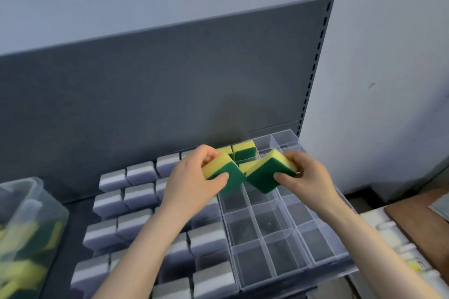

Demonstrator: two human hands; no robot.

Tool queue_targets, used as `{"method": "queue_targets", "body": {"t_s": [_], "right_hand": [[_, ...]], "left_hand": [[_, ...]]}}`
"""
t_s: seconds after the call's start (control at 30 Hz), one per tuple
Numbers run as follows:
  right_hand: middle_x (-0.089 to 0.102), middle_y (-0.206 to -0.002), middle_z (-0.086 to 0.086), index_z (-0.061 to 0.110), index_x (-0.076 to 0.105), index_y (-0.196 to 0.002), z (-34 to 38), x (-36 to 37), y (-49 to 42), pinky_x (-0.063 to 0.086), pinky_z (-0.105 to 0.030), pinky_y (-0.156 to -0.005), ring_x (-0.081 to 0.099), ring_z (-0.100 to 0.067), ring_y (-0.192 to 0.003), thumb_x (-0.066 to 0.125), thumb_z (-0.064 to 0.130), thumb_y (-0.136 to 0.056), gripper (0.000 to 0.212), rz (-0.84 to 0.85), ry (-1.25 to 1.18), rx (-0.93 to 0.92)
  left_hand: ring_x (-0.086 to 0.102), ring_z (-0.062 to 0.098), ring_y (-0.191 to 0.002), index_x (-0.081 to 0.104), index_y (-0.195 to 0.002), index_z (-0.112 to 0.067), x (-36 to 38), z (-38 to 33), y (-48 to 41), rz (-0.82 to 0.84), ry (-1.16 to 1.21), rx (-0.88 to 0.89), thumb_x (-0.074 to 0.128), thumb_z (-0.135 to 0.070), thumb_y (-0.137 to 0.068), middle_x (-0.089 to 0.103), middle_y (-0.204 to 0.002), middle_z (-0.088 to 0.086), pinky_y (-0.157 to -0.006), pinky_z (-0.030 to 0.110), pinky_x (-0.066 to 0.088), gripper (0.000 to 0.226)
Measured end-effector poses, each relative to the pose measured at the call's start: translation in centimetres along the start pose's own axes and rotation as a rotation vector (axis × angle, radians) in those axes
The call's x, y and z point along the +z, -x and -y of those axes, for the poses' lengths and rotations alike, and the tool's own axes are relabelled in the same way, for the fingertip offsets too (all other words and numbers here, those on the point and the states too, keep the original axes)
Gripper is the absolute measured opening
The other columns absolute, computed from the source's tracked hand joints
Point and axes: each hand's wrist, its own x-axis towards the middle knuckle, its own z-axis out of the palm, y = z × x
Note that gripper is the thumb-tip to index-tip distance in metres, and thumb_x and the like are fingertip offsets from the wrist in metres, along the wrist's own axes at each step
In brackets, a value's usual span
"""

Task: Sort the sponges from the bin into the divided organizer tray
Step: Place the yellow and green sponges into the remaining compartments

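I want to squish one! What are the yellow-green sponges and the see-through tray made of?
The sponges look like soft foam: a matte yellow layer joined to a rougher-looking green scrubbing layer. The tray is probably hard plastic, clear and shiny, since you see through its thin walls.

Left sponge (226,172) and right sponge (269,172), each yellow foam with a green scouring face, are held tilted above the clear divided tray (274,238), green corners almost meeting. Stored sponges (244,152) of the same kind stand in its far compartments. Grey-and-white sponges (141,195) fill the left section. Clear bin (29,221), far left, holds further yellow-green ones.
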Motion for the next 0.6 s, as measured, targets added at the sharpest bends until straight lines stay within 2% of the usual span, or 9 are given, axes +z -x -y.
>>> {"method": "queue_targets", "body": {"t_s": [0.1,0.23,0.37,0.5,0.6], "right_hand": [[0.065,-0.08,0.013,0.03,0.06,-0.094,-1.2,0.4,-0.2,0.042,-0.015,-0.06,0.06,-0.003,-0.073,0.071,0.014,-0.076,0.026,0.04,0.034,-0.003],[0.063,-0.08,0.016,0.032,0.056,-0.095,-2.0,0.6,-0.6,0.04,-0.014,-0.058,0.059,-0.001,-0.074,0.071,0.015,-0.075,0.031,0.05,0.115,-0.034],[0.06,-0.083,0.026,0.043,0.051,-0.101,-2.0,0.3,-0.5,0.044,-0.015,-0.062,0.059,-0.002,-0.078,0.071,0.013,-0.076,0.044,0.092,0.183,-0.104],[0.065,-0.096,0.011,0.031,0.056,-0.116,-1.6,0.1,-0.8,0.052,-0.03,-0.074,0.061,-0.015,-0.087,0.069,0.02,-0.079,0.041,0.185,0.306,-0.138],[0.065,-0.102,0.008,0.028,0.055,-0.121,-1.1,-0.3,-1.3,0.046,-0.026,-0.072,0.057,-0.014,-0.087,0.066,0.031,-0.083,0.039,0.267,0.42,-0.172]], "left_hand": [[0.056,-0.006,-0.085,0.051,-0.094,-0.042,0.8,0.2,0.3,0.025,-0.083,-0.029,0.072,-0.039,-0.073,0.058,-0.087,-0.028,-0.063,0.016,0.043,0.03],[0.058,0.001,-0.087,0.053,-0.095,-0.039,1.6,0.4,0.2,0.068,-0.092,-0.061,0.074,-0.036,-0.073,0.061,-0.093,-0.023,-0.073,0.03,0.052,0.031],[0.057,0.003,-0.088,0.05,-0.095,-0.039,2.4,0.4,0.3,0.137,-0.174,-0.008,0.071,-0.036,-0.076,0.059,-0.095,-0.022,-0.073,0.028,0.051,0.029],[0.055,0.006,-0.104,0.052,-0.114,-0.035,3.3,0.5,0.4,0.226,-0.275,0.052,0.067,-0.035,-0.082,0.059,-0.115,-0.017,-0.08,0.024,0.048,0.035],[0.055,0.008,-0.109,0.052,-0.127,-0.035,3.6,0.5,0.2,0.285,-0.34,0.085,0.065,-0.034,-0.084,0.058,-0.125,-0.014,-0.085,0.026,0.049,0.044]]}}
